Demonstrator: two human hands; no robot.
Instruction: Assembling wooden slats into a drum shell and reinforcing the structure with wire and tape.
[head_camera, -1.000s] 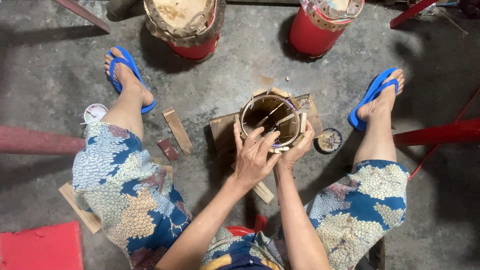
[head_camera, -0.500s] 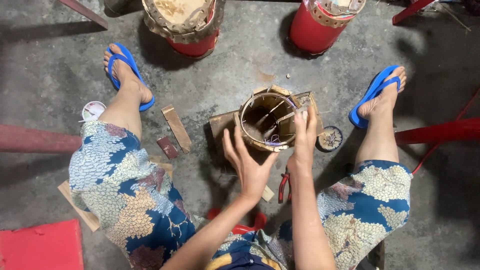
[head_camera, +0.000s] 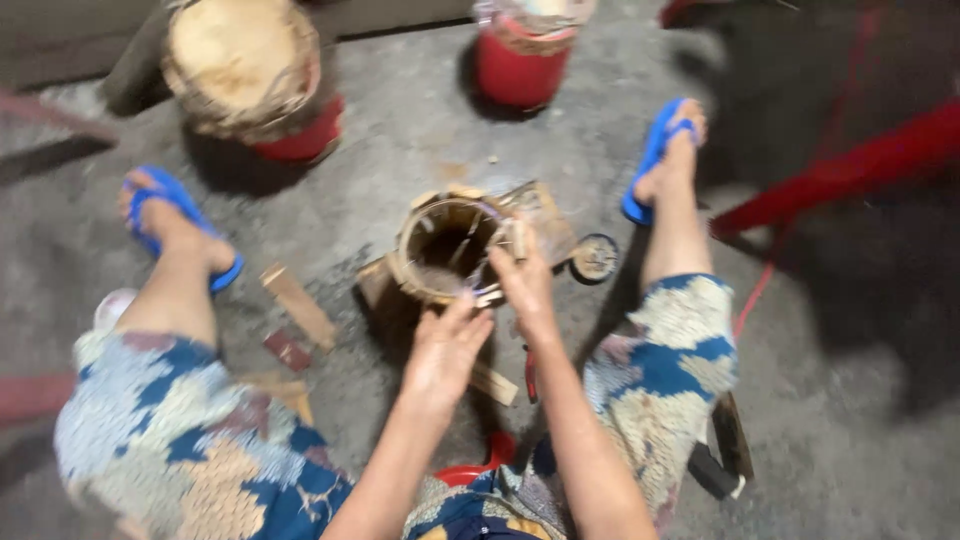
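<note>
Small round open-topped wooden drum shell (head_camera: 447, 250) sits on a flat wooden block (head_camera: 545, 215) on the grey concrete floor (head_camera: 400, 140) between the person's legs. Right hand (head_camera: 523, 285) grips its near-right rim, fingers closed on it; left hand (head_camera: 447, 350) is just below the rim, fingers spread and loose, fingertips at the edge. Around: wooden scrap stick (head_camera: 298, 305) left, small round tin (head_camera: 595, 257) right, blue sandals (head_camera: 655, 150), two red-bodied drums (head_camera: 250, 80) further back; picture blurred.

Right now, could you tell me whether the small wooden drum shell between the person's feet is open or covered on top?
Open: the wooden drum shell shows its dark hollow inside, with no skin across the rim.
</note>
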